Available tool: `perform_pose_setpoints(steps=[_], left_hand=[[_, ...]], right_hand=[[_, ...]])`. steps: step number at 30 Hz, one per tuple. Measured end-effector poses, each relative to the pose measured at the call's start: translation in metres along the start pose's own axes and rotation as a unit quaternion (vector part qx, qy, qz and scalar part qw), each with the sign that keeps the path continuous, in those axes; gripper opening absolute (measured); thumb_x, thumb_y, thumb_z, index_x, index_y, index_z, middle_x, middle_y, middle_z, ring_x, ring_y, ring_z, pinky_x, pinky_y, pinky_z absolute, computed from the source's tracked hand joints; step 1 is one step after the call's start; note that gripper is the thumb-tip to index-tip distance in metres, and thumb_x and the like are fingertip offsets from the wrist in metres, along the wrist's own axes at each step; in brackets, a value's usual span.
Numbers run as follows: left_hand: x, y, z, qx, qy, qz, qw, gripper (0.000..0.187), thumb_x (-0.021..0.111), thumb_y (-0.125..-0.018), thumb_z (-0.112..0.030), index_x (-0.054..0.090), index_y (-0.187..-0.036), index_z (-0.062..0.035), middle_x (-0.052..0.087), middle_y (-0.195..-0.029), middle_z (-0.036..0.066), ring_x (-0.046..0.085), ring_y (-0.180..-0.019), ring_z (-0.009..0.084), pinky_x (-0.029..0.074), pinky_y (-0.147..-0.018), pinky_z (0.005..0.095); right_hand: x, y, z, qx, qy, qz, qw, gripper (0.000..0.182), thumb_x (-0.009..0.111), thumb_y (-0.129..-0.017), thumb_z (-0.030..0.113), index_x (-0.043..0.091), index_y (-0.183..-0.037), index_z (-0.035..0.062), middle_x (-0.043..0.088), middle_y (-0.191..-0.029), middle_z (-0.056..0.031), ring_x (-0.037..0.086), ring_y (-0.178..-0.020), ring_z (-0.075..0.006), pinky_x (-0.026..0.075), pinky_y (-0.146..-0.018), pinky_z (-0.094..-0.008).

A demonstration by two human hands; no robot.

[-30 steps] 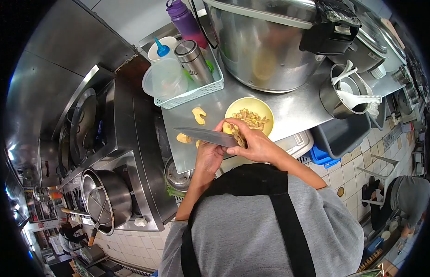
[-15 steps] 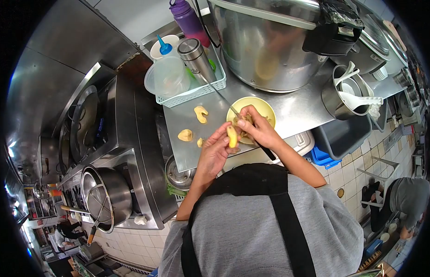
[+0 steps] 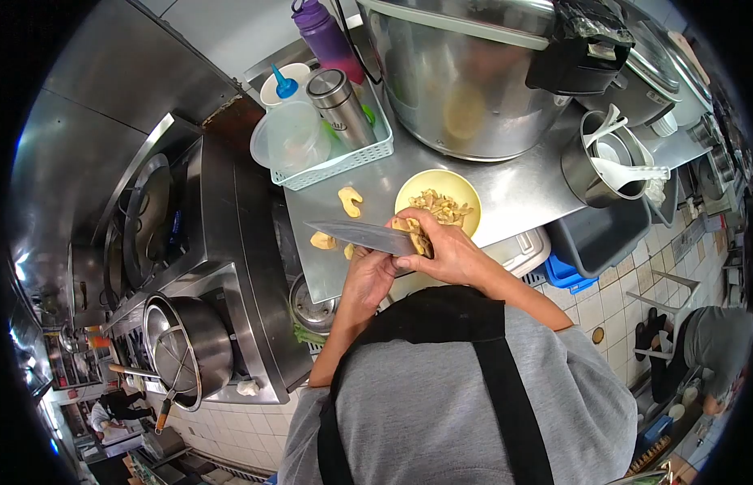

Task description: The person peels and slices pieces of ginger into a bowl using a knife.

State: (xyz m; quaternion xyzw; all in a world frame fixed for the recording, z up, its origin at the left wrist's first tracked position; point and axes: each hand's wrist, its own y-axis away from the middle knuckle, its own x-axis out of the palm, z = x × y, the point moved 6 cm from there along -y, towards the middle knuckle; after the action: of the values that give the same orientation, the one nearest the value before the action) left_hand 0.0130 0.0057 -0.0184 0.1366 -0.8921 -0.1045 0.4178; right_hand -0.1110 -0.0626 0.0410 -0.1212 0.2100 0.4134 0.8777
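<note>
The right hand [image 3: 456,252] closes around the knife [image 3: 356,234]; the left hand [image 3: 370,279] curls behind it, its hold hidden. A slip over the counter's [image 3: 510,202] near edge could cut the left's fingers.

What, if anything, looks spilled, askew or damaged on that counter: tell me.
Nothing stands out: the peelings sit inside the yellow bowl, the loose root pieces lie on the steel counter, and no spill or damage shows.

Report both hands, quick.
Left hand: fingers partly hidden behind the knife; whether it grips the ginger piece cannot be told.
Right hand: closed, holding the knife.
</note>
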Motion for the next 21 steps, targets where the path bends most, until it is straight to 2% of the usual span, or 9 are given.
perform_pose_setpoints(steps=[2,5,8,11,14,18,19,21], left_hand=[[-0.001,-0.001,-0.002,0.004,-0.019,0.002,1.0,0.036,0.054,-0.09,-0.003,0.051,-0.125,0.002,0.062,-0.114,0.007,0.062,-0.094,0.0142,0.053,-0.077,0.0272],[-0.006,-0.002,-0.001,0.015,-0.03,0.006,0.999,0.035,0.055,-0.09,-0.003,0.052,-0.124,0.0021,0.062,-0.112,0.007,0.062,-0.094,0.0141,0.053,-0.077,0.0275],[-0.002,0.001,-0.003,0.017,-0.067,0.034,0.997,0.034,0.055,-0.09,-0.003,0.053,-0.123,0.0026,0.062,-0.112,0.008,0.062,-0.094,0.0147,0.054,-0.077,0.0275],[0.011,0.005,0.001,-0.016,-0.085,0.073,0.994,0.033,0.055,-0.09,-0.002,0.053,-0.122,0.0029,0.061,-0.113,0.009,0.062,-0.095,0.0157,0.054,-0.078,0.0279],[0.027,0.007,-0.008,-0.028,-0.059,0.079,0.995,0.032,0.054,-0.09,-0.002,0.053,-0.122,0.0029,0.061,-0.113,0.01,0.062,-0.096,0.0168,0.054,-0.078,0.029],[0.006,-0.001,-0.007,-0.005,-0.004,0.062,0.998,0.034,0.051,-0.091,-0.003,0.049,-0.125,0.0026,0.06,-0.113,0.011,0.062,-0.097,0.0176,0.054,-0.079,0.0298],[0.003,-0.001,-0.006,0.001,-0.007,0.045,0.999,0.035,0.052,-0.092,-0.004,0.049,-0.126,0.0025,0.06,-0.113,0.011,0.062,-0.097,0.0176,0.054,-0.079,0.0297],[0.0,0.0,-0.006,0.012,-0.012,0.01,1.0,0.036,0.052,-0.092,-0.005,0.047,-0.127,0.0023,0.061,-0.112,0.011,0.063,-0.096,0.0176,0.054,-0.078,0.0294]], right_hand=[[0.001,0.0,-0.002,-0.002,0.001,0.002,1.0,0.072,0.071,-0.077,0.042,0.035,-0.131,0.0114,0.062,-0.091,-0.0227,0.062,-0.088,-0.0391,0.048,-0.078,-0.0436],[0.0,0.0,0.002,0.048,-0.01,0.04,0.998,0.069,0.071,-0.077,0.041,0.036,-0.129,0.0117,0.062,-0.095,-0.0218,0.062,-0.089,-0.0386,0.047,-0.078,-0.0432],[0.003,-0.002,-0.004,-0.018,-0.028,-0.014,0.999,0.06,0.07,-0.079,0.039,0.04,-0.122,0.0094,0.06,-0.094,-0.0175,0.062,-0.083,-0.0341,0.047,-0.076,-0.0406],[-0.001,-0.008,-0.013,-0.011,-0.037,-0.022,0.999,0.052,0.065,-0.083,0.042,0.042,-0.117,0.0093,0.062,-0.09,-0.0189,0.064,-0.082,-0.034,0.048,-0.073,-0.0408],[-0.002,-0.017,-0.034,-0.02,-0.149,-0.06,0.987,0.046,0.062,-0.085,0.042,0.044,-0.111,0.0083,0.061,-0.087,-0.0167,0.062,-0.077,-0.0304,0.047,-0.071,-0.0386],[-0.008,-0.009,-0.017,-0.048,-0.036,-0.056,0.997,0.052,0.062,-0.085,0.041,0.042,-0.122,0.0102,0.06,-0.088,-0.0181,0.062,-0.08,-0.0323,0.046,-0.074,-0.0383],[-0.007,-0.005,-0.009,-0.036,-0.031,-0.028,0.998,0.059,0.064,-0.083,0.04,0.039,-0.128,0.0112,0.062,-0.091,-0.0209,0.063,-0.086,-0.0365,0.047,-0.077,-0.0412],[-0.005,-0.001,0.004,-0.039,-0.004,-0.021,0.999,0.062,0.066,-0.082,0.04,0.038,-0.129,0.0112,0.062,-0.093,-0.0231,0.062,-0.089,-0.0391,0.047,-0.078,-0.0431]])
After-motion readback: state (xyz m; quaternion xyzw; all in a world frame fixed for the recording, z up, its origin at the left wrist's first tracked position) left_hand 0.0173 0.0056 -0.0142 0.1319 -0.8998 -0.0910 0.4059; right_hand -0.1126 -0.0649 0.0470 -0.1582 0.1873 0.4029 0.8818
